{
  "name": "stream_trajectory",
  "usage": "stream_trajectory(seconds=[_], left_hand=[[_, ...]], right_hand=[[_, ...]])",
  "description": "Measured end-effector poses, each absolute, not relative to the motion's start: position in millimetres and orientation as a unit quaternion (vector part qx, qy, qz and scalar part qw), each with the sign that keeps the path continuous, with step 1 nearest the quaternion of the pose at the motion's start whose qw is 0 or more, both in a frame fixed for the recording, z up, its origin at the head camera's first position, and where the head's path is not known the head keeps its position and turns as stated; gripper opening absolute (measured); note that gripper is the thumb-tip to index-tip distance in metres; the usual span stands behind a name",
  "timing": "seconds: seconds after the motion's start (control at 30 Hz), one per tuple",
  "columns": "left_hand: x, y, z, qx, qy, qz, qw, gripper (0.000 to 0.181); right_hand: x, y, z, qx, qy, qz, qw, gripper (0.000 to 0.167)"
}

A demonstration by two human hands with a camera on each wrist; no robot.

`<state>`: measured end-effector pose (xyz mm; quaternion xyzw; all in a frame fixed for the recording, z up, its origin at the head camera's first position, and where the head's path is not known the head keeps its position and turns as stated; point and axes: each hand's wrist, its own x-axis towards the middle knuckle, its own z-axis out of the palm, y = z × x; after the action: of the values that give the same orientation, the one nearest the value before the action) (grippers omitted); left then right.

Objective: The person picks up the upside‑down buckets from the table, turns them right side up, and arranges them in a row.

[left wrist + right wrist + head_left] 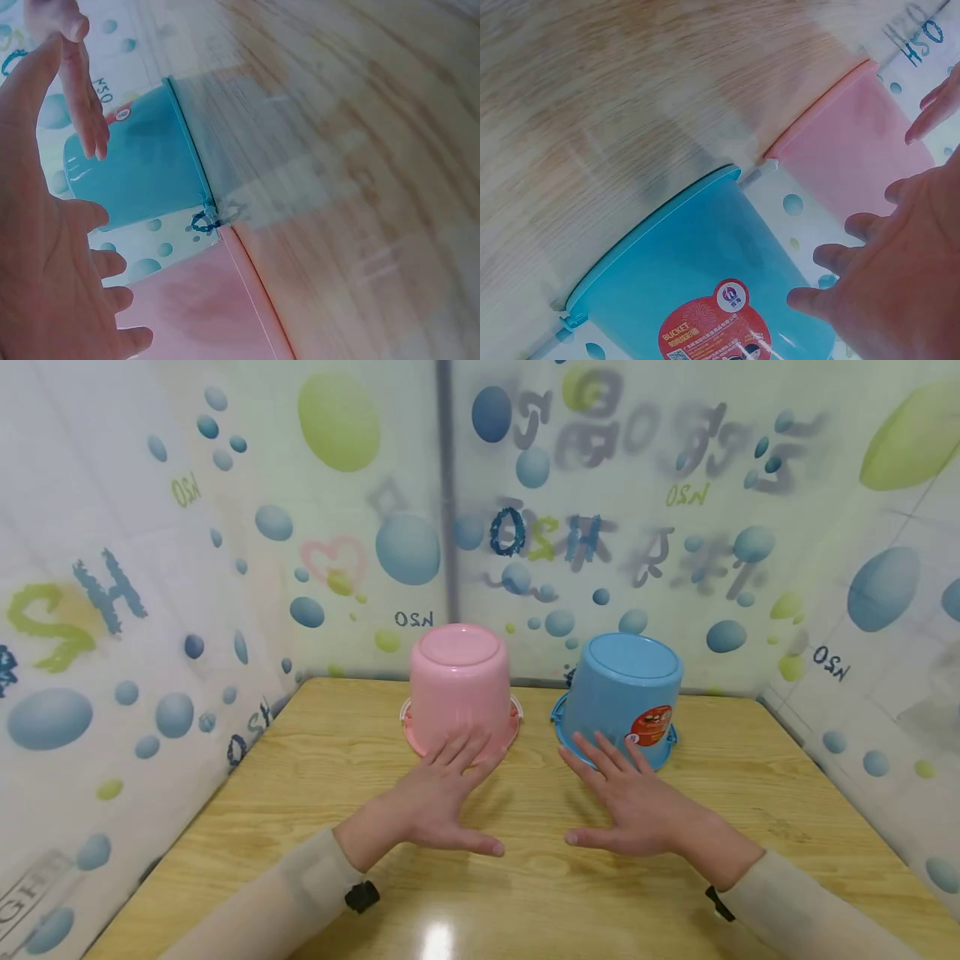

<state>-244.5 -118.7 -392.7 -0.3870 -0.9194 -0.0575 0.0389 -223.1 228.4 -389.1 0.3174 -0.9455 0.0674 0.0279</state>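
A pink bucket [459,681] stands upside down on the wooden table, its rim and white handle at the bottom. To its right a blue bucket [611,693], also upside down, bears a red oval label [714,330]. My left hand [438,797] is held in front of the pink bucket, fingers spread and thumb pointing inward. My right hand [645,810] is spread the same way before the blue bucket. Neither hand holds anything. In the left wrist view both buckets appear beyond the left palm [45,262], with the right hand [79,90] behind it.
The wooden table [540,902] reaches to a patterned curtain [360,635] behind the buckets, and similar sheets hang at both sides. Black straps [362,897] sit at the wrists. A gap of bare wood separates the two buckets.
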Motion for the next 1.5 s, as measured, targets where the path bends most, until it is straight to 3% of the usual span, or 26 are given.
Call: stream_trajectory(seconds=[0.4, 0.7, 1.1, 1.5], left_hand=[[-247, -132, -391, -0.408, -0.902, -0.133, 0.052, 0.119], [-259, -168, -383, -0.416, -0.883, -0.212, 0.056, 0.108], [-286, -231, -385, -0.326, -0.915, -0.225, 0.072, 0.097], [-323, -263, -399, -0.237, -0.935, -0.262, 0.016, 0.110]], right_hand=[[-229, 220, -383, 0.329, -0.937, 0.122, 0.009, 0.103], [-251, 204, -383, 0.314, -0.928, 0.194, -0.048, 0.107], [-293, 170, -380, 0.275, -0.927, 0.232, -0.102, 0.111], [-335, 150, -389, 0.228, -0.925, 0.283, -0.114, 0.120]])
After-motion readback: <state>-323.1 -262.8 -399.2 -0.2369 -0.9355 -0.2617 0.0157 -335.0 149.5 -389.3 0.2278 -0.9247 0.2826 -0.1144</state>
